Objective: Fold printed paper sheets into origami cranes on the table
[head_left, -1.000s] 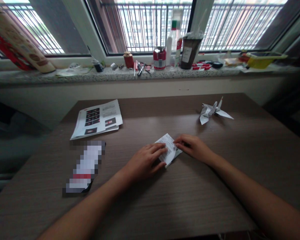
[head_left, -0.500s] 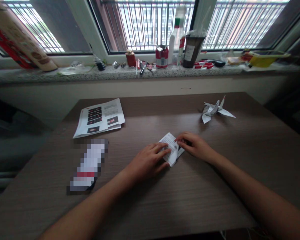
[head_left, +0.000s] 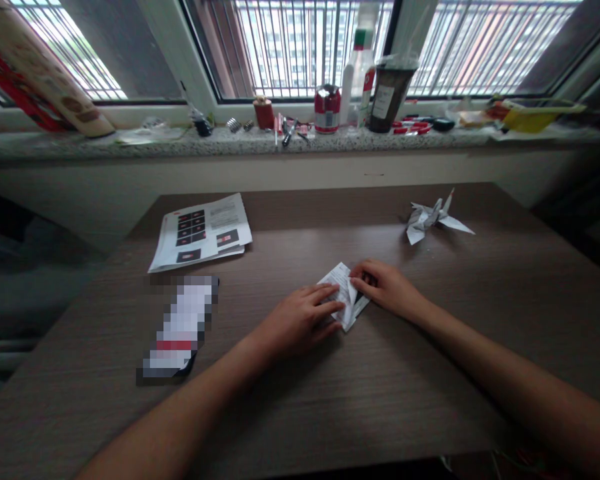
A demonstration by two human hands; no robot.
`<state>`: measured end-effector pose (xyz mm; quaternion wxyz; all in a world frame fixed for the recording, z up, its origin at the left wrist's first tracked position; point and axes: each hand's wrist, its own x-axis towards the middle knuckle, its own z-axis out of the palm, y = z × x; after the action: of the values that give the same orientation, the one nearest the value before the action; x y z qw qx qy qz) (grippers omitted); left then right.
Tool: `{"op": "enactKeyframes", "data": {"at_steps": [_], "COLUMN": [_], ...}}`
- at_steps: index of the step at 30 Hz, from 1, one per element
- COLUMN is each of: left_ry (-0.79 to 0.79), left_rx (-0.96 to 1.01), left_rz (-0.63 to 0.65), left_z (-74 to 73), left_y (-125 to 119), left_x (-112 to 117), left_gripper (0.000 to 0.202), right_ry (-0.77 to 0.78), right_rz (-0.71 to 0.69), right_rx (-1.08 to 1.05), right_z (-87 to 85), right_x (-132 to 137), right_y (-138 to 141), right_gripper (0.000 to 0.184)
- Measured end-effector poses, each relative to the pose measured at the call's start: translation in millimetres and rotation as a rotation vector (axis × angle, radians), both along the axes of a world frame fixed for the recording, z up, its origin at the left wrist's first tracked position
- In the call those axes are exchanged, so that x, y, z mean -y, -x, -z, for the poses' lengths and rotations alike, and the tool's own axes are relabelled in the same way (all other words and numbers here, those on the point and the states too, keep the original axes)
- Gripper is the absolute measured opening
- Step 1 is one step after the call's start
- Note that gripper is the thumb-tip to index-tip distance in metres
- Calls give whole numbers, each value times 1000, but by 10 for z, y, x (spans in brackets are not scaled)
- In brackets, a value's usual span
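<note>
Head view: at the middle of the bench (head_left: pixel 380 400), the left hand (head_left: pixel 300 323) lies open, fingers pressing a folded printed paper (head_left: pixel 340 279), while the right hand (head_left: pixel 387 288) pinches its raised flap; it looks light, thin, easily creased, best gripped at corners, with free room around, the paper crane (head_left: pixel 433 217) well apart.

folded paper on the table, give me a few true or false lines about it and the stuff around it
1. The left hand and right hand both touch the folded paper. True.
2. The paper crane lies left of the hands. False: it lies on the table beyond the right hand, further right.
3. The printed sheets lie on the table's far left part. True.
4. The red can stands on the table. False: it stands on the windowsill.
</note>
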<state>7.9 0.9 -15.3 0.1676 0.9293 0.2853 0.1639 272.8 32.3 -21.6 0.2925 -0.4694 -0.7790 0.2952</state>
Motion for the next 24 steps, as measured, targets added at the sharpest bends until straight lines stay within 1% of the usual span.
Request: {"op": "enactKeyframes", "data": {"at_steps": [5,8,11,18,24], "left_ry": [6,10,12,-16,-13], "left_rx": [30,61,67,-17,-38], "left_rz": [20,53,83,107,86], "left_z": [18,0,-23,-49,-42], "left_y": [24,14,0,28,38], "left_x": [-15,-23,-28,-29,-18], "left_gripper": [34,32,34,39,39], "right_ry": [-21,-37,-56,-64,-82], "right_rz": [3,18,25,47,60], "right_rx": [40,52,62,55,55], "right_z": [-6,-9,-8,25,54], "right_x": [-20,-23,-18,-12,-2], "right_y": [32,63,89,111,121], "right_gripper": [6,4,3,2,1]}}
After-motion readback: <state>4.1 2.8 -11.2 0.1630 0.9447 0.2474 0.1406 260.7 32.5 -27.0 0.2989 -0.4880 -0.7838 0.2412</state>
